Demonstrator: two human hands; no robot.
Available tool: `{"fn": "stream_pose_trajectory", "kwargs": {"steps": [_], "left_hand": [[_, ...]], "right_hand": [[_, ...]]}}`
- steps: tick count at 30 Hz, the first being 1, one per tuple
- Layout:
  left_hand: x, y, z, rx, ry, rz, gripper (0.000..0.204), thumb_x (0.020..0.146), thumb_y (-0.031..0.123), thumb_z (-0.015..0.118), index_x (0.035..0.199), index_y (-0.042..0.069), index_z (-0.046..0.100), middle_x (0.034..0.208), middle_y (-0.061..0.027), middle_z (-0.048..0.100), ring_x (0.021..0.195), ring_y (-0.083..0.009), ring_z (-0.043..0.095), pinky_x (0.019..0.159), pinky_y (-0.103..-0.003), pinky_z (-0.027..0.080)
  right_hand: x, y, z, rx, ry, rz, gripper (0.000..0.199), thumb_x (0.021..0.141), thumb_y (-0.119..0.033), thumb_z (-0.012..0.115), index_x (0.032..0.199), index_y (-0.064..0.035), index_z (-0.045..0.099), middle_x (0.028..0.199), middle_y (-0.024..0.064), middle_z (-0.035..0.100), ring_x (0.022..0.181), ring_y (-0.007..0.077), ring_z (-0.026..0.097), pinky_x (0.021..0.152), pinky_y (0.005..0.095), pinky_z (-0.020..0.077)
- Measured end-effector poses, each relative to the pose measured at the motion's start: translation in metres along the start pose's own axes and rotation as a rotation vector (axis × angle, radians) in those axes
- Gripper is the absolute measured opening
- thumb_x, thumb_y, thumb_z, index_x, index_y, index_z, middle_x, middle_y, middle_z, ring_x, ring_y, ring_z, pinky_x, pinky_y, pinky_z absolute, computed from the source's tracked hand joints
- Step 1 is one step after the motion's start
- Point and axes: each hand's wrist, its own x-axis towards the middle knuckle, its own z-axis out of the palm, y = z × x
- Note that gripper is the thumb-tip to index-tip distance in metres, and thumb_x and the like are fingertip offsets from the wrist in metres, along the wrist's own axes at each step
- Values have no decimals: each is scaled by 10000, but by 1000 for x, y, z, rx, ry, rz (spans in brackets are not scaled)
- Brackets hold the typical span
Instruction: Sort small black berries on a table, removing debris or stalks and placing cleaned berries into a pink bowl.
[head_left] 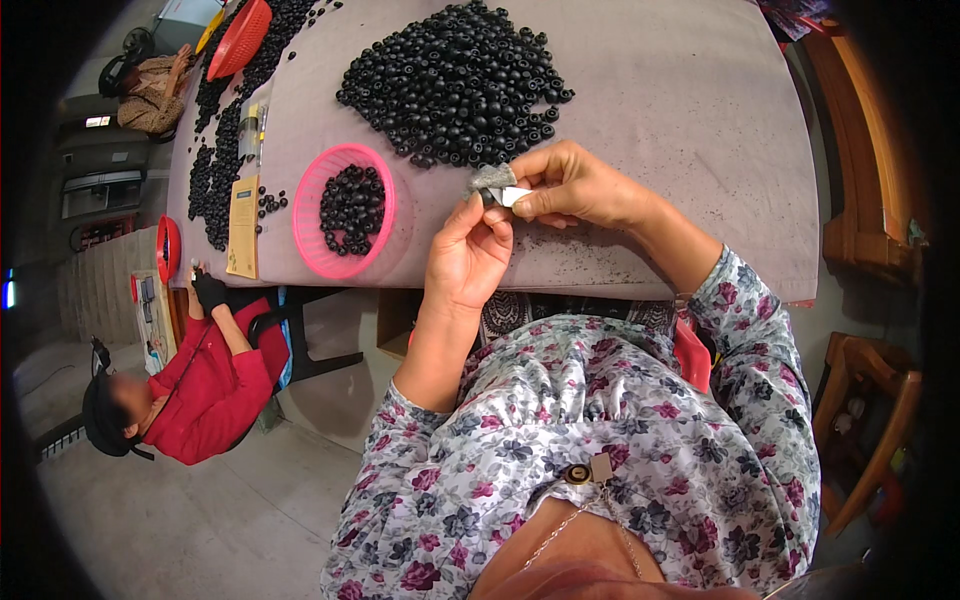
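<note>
My left hand is closed, pinching a small round black piece between thumb and fingers above the table's near part. My right hand meets it from the right, closed on a small white-handled blade whose grey end touches or nearly touches the piece. Grey fuzzy wrapping covers the tip of my right index finger. Just beyond both hands lies a large heap of black pieces, several with a hole in them. Left of my left hand, a pink plastic basket holds more of the same pieces.
Dark crumbs dot the grey-covered table right of my hands. At the left lie a tan envelope, more black pieces and a tilted red basket. A person in red sits left; another sits farther off. A wooden chair stands right.
</note>
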Motion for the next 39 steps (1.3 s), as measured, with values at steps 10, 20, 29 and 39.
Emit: {"fn": "stream_pose_trajectory", "kwargs": {"steps": [10,20,29,39], "left_hand": [[-1,1,2,77,-15,61,167,952,95,643,1090,0,640,1007,-73,674,843,-118,643,747,-238,583],[-14,17,17,388,-40,227,291,948,76,633,1225,-9,608,997,-79,652,793,-141,603,692,-277,558],[-31,128,1,1818,452,1056,175,919,59,663,1067,-32,686,1084,-110,655,911,-187,630,818,-300,507],[20,22,17,1901,154,725,100,871,46,683,919,-8,614,910,-159,639,768,-328,652,664,-385,499]], "right_hand": [[-3,-10,7,-36,-21,-4,225,877,-156,748,1053,-29,686,717,-40,604,529,23,461,456,190,326],[1,0,3,34,109,-40,192,909,-143,708,1061,-29,684,728,-46,611,529,22,477,443,186,326],[8,1,-4,0,294,-153,246,920,-130,689,1129,-3,669,697,-35,588,516,19,470,437,187,333],[5,-1,-4,-14,330,-141,241,921,-109,667,1134,4,670,682,-41,584,516,9,469,440,175,332]]}}
